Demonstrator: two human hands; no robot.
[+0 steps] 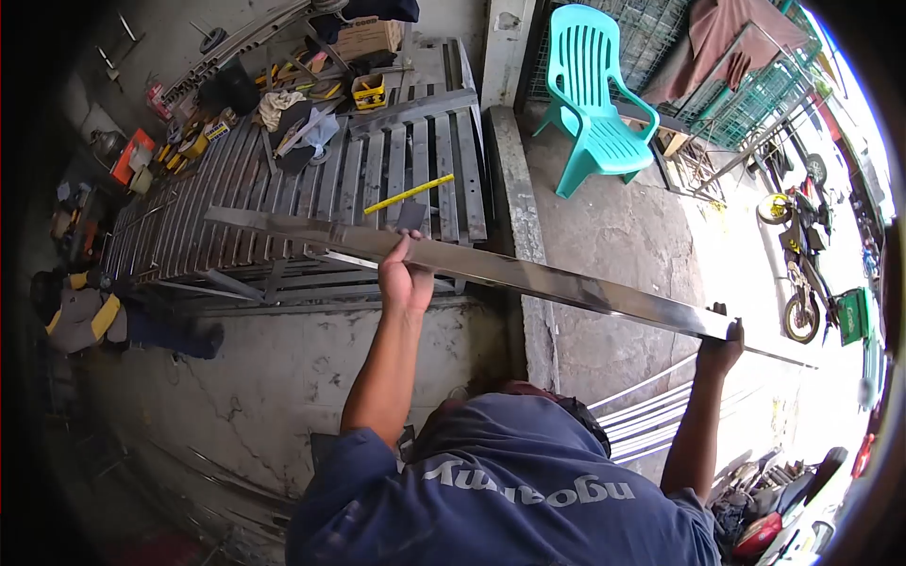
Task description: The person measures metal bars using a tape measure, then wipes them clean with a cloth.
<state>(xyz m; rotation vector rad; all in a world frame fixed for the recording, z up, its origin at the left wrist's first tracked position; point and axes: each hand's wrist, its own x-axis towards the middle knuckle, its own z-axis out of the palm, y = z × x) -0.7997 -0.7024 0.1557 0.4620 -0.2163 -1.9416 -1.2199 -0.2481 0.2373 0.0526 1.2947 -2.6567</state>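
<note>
A long, shiny metal tube [566, 283] crosses in front of me, running from over the slatted bench down to the right. My left hand [406, 274] is closed around its middle from below. At those fingertips, a small dark grey flat piece [411, 217] shows behind the tube. Near the tube's right end, my right hand [722, 347] grips it with the fingers wrapped over. The tube's far left end overlaps the metal slatted bench [368, 170]. On the slats beyond my left hand lies a yellow measuring stick [410, 193].
Tools, rags and a yellow box [369, 91] crowd the bench's far side. A turquoise plastic chair [595, 104] stands on concrete beyond a low kerb [525, 217]. Several pale bars [651, 410] lie right of my body. Another person [90, 316] is at far left, a motorcycle [802, 255] at right.
</note>
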